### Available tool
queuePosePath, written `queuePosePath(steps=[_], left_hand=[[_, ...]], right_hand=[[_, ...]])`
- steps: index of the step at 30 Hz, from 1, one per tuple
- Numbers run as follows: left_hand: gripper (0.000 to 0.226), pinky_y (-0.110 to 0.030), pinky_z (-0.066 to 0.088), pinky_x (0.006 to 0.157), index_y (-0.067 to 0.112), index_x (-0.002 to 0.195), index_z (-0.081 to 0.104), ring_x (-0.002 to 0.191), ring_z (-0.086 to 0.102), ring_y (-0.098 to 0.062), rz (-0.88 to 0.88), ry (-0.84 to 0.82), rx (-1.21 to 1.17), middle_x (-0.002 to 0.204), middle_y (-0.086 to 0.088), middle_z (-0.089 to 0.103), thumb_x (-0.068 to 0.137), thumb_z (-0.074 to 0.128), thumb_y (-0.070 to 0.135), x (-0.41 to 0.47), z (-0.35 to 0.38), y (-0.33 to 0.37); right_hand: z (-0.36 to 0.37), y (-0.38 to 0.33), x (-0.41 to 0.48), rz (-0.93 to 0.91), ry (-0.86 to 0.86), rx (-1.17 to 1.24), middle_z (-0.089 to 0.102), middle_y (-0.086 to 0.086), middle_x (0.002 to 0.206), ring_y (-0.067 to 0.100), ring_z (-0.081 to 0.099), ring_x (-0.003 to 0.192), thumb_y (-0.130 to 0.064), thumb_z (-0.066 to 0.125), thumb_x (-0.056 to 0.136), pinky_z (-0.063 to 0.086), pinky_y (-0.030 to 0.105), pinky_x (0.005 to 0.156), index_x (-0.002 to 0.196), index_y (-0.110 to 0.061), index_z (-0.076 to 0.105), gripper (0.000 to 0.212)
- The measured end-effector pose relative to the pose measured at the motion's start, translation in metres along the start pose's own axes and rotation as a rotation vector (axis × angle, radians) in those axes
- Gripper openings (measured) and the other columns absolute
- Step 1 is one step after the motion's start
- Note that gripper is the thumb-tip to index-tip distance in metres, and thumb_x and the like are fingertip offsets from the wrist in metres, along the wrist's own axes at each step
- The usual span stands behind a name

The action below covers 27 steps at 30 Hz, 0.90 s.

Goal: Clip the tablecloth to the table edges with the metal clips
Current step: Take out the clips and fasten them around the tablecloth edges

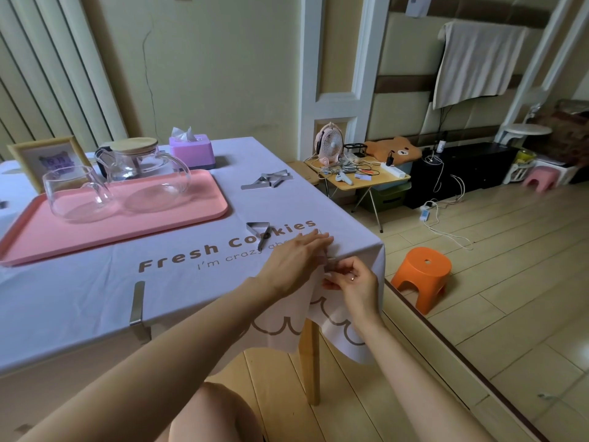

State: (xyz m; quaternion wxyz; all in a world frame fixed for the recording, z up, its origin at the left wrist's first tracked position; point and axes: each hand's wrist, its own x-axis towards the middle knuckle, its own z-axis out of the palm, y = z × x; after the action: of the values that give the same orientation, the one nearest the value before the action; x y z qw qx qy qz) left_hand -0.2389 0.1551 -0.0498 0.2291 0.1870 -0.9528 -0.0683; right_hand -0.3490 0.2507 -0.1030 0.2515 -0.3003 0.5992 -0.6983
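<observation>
Tablecloth (178,282), pale lilac with "Fresh Cookies" printed in brown, covers the counter (310,362) and hangs over its near and right edges. A brown scalloped line runs along the overhang.

The left hand (296,260) lies flat on the cloth at the near right corner, fingers straight, pressing the fabric down at the edge. The right hand (353,279) is just beside it, a little below the edge. Its fingers are curled and pinch a metal clip (329,260) against the cloth there, and one finger wears a ring. Both bare forearms reach in from the bottom of the view.

A fitted clip (137,303) sits over the near edge further left. A loose clip (258,232) lies on the cloth just beyond the left fingertips, and a heap of clips (271,180) rests near the right edge further back.

A pink tray (191,205) on the left half of the counter carries a clear glass pitcher (76,193) and a glass teapot (143,167) with a wooden lid. Behind it, along the far edge, a purple tissue box (191,151) has a tissue sticking out, and a picture frame (41,157) stands to the left.

On the wooden floor to the right an orange stool (422,275) stands near the counter's corner. Further back a small folding table (357,178) bears a pink fan (330,143) and tangled cables.
</observation>
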Motion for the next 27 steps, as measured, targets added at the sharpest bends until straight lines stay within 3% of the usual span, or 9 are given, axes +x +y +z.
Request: queuePosePath(steps=[3, 5, 7, 9, 11, 13, 21, 27], left_hand=[[0.039, -0.04, 0.047, 0.098, 0.016, 0.133, 0.052, 0.132, 0.043, -0.018, 0.05, -0.025, 0.013, 0.141, -0.002, 0.047, 0.095, 0.05, 0.026, 0.0, 0.001, 0.006], [0.038, -0.039, 0.05, 0.094, 0.014, 0.127, 0.057, 0.128, 0.047, -0.019, 0.044, -0.03, 0.012, 0.139, -0.003, 0.05, 0.093, 0.052, 0.031, 0.002, 0.001, 0.009], [0.039, -0.037, 0.049, 0.094, 0.012, 0.123, 0.06, 0.125, 0.05, -0.021, -0.006, -0.034, 0.022, 0.138, -0.003, 0.051, 0.092, 0.052, 0.035, 0.004, 0.002, 0.011], [0.044, -0.034, 0.046, 0.097, 0.012, 0.126, 0.057, 0.125, 0.049, -0.021, -0.065, -0.045, 0.048, 0.141, -0.002, 0.048, 0.092, 0.051, 0.04, 0.005, 0.003, 0.012], [0.047, -0.033, 0.046, 0.096, 0.013, 0.127, 0.056, 0.122, 0.051, -0.021, -0.086, -0.043, 0.068, 0.14, -0.002, 0.049, 0.092, 0.05, 0.042, 0.007, 0.004, 0.012], [0.046, -0.033, 0.048, 0.091, 0.012, 0.124, 0.058, 0.117, 0.055, -0.023, -0.078, -0.029, 0.083, 0.135, -0.004, 0.053, 0.091, 0.05, 0.043, 0.008, 0.005, 0.012], [0.048, -0.032, 0.046, 0.092, 0.015, 0.128, 0.055, 0.12, 0.054, -0.023, -0.06, 0.0, 0.133, 0.14, -0.005, 0.049, 0.093, 0.045, 0.046, 0.01, 0.011, 0.013], [0.044, -0.037, 0.053, 0.081, 0.012, 0.118, 0.063, 0.106, 0.062, -0.027, -0.058, 0.05, 0.142, 0.128, -0.007, 0.06, 0.092, 0.05, 0.045, 0.011, 0.015, 0.013]], right_hand=[[-0.006, 0.002, 0.005, -0.095, 0.053, -0.19, 0.063, 0.006, 0.083, 0.024, 0.065, 0.082, 0.003, 0.069, 0.079, 0.057, 0.032, 0.068, 0.083, -0.014, 0.054, 0.023], [-0.01, 0.0, 0.007, -0.364, 0.142, -0.536, 0.056, -0.001, 0.091, 0.017, 0.056, 0.086, -0.004, 0.076, 0.072, 0.05, 0.028, 0.071, 0.089, -0.017, 0.051, 0.034], [-0.013, -0.004, 0.01, -0.625, 0.202, -0.819, 0.053, 0.002, 0.107, 0.017, 0.048, 0.101, -0.01, 0.079, 0.065, 0.042, 0.027, 0.084, 0.103, -0.015, 0.053, 0.046], [-0.016, -0.006, 0.018, -0.716, 0.155, -0.962, 0.052, 0.005, 0.121, 0.02, 0.042, 0.117, -0.016, 0.076, 0.064, 0.036, 0.036, 0.101, 0.112, -0.015, 0.055, 0.052], [-0.02, -0.004, 0.026, -0.72, 0.043, -0.996, 0.058, 0.004, 0.122, 0.021, 0.047, 0.121, -0.014, 0.077, 0.068, 0.025, 0.044, 0.113, 0.113, -0.015, 0.059, 0.048], [-0.022, -0.002, 0.03, -0.696, -0.025, -0.969, 0.063, 0.001, 0.117, 0.021, 0.054, 0.118, -0.011, 0.078, 0.071, 0.02, 0.044, 0.114, 0.108, -0.016, 0.063, 0.04], [-0.022, -0.002, 0.033, -0.725, -0.017, -0.958, 0.068, 0.0, 0.108, 0.021, 0.059, 0.112, -0.006, 0.08, 0.068, 0.041, 0.049, 0.1, 0.098, -0.017, 0.066, 0.035], [-0.02, -0.003, 0.035, -0.759, 0.036, -0.946, 0.068, -0.001, 0.098, 0.022, 0.06, 0.105, -0.002, 0.078, 0.067, 0.042, 0.042, 0.095, 0.092, -0.017, 0.067, 0.032]])
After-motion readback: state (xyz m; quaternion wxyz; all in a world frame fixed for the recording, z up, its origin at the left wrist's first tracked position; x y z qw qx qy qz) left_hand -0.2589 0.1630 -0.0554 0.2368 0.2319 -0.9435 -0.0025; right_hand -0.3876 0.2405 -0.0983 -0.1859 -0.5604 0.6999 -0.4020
